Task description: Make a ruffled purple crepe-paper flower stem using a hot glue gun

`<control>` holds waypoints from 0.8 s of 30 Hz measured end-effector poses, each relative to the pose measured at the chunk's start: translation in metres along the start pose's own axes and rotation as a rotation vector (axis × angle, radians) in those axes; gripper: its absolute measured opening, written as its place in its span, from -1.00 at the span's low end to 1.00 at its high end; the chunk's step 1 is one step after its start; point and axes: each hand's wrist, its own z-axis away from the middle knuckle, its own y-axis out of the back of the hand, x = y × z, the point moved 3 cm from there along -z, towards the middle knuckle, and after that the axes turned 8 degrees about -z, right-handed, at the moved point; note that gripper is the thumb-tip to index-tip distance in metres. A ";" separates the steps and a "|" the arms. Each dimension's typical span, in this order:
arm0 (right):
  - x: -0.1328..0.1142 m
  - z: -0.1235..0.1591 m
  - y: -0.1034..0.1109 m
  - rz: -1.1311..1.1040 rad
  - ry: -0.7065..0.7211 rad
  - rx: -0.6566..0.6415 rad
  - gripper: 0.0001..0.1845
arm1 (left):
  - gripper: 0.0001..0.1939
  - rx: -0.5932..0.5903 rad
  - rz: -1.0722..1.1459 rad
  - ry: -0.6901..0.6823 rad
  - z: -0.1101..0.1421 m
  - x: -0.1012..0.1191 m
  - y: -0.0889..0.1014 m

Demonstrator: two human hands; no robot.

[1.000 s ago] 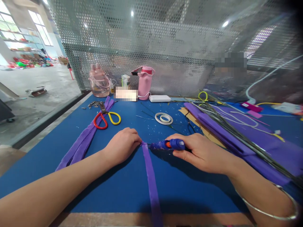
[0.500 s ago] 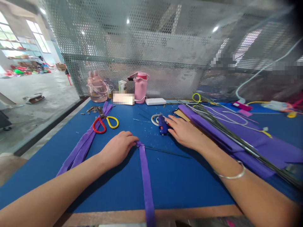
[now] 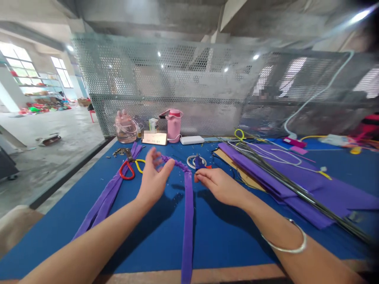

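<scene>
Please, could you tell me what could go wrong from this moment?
The blue plastic glue gun is close to the right hand; if its nozzle is hot, which I cannot see, it might burn the fingers.
The long purple fabric strip runs past the table's near edge, so it could get snagged and pulled.
The metal scissors with red and yellow handles lie across other purple strips; pulling those may drag them.

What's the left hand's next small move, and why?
Probably close the left hand on the crinkled, wound part of the purple strip to steady it: that hand is open, thumb and fingers spread, while the right hand is pinched near the bend where the flat tail begins, and that tail is unwound.
</scene>
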 end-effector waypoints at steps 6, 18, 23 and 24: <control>-0.001 0.009 -0.020 0.029 0.106 0.030 -0.71 | -0.62 -0.420 0.391 0.390 0.020 -0.014 -0.021; -0.035 0.028 -0.045 0.482 0.714 0.560 -0.87 | -0.72 -0.458 0.433 0.404 0.029 -0.007 -0.015; -0.029 0.029 -0.041 0.220 0.701 0.601 -0.85 | -0.84 -0.409 0.352 0.321 0.028 -0.006 -0.010; -0.026 0.028 -0.040 0.148 0.681 0.607 -0.87 | -0.85 -0.403 0.337 0.306 0.028 -0.006 -0.010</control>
